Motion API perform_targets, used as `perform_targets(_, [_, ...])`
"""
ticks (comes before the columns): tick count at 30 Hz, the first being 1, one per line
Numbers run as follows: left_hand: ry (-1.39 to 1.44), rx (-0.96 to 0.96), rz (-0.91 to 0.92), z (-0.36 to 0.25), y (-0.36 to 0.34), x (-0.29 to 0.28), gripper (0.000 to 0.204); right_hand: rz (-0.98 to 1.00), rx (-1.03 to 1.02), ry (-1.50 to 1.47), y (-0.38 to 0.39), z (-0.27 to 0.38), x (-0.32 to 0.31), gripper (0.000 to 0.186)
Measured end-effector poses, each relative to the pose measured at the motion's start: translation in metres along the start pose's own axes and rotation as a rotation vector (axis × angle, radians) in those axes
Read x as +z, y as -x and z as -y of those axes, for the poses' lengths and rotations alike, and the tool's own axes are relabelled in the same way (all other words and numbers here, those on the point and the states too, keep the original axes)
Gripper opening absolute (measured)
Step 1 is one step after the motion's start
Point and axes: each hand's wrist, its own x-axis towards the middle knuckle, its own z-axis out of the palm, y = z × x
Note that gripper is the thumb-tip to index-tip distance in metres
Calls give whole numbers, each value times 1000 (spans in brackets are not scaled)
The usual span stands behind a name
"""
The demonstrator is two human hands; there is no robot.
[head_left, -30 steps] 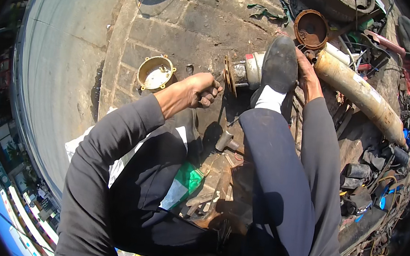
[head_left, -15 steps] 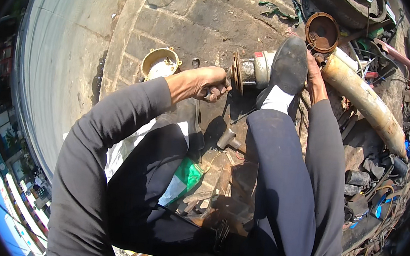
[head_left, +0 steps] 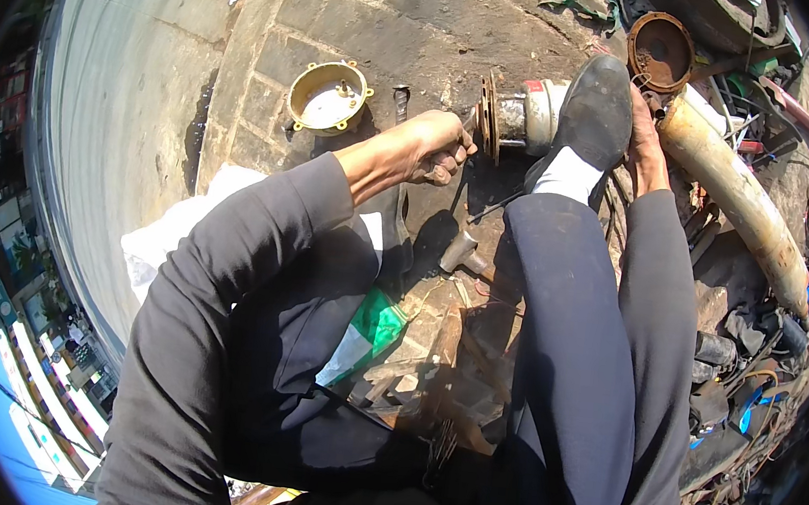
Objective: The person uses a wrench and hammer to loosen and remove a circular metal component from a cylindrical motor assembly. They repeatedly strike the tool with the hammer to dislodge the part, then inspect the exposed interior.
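My left hand (head_left: pixel 442 155) is closed in a fist beside the rusty round flange (head_left: pixel 488 120) of a pump-like metal cylinder (head_left: pixel 538 111). Whatever the fist holds is too small to make out. The cylinder lies on its side on the ground, pinned under my black shoe (head_left: pixel 596 115). On the shoe's far side, at the cylinder's other end, rests my right hand (head_left: pixel 645 148); the shoe hides most of its fingers. A hammer (head_left: pixel 464 254) lies on the ground between my legs, its head toward my left hand.
A cream round metal housing (head_left: pixel 298 98) sits at the left. Right of my shoe are a rusty round cover (head_left: pixel 677 50) and a long pale pipe (head_left: pixel 741 194). Scrap parts and cables (head_left: pixel 736 386) pile along the right. A white sack (head_left: pixel 164 242) lies by my left arm.
The whole view has shifted, so the cylinder, hammer and housing appear farther right. My left fist stays close beside the flange, and my right hand remains behind the shoe.
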Motion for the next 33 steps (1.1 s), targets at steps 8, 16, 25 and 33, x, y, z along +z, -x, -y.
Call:
perform_targets(8, [23,-10,54,3,-4,-4,16,17,59,43,6,7,5,64])
perform_targets(16, [22,-75,27,-7,-5,-1,21,31,40,58,-3,7,8,57])
perform_targets(25, [7,-81,54,-8,-5,-3,24,63,9,-34,-9,-2,1,47])
perform_targets(33, [-1,-43,131,-5,-9,-18,18,-157,-71,187,15,16,18,46])
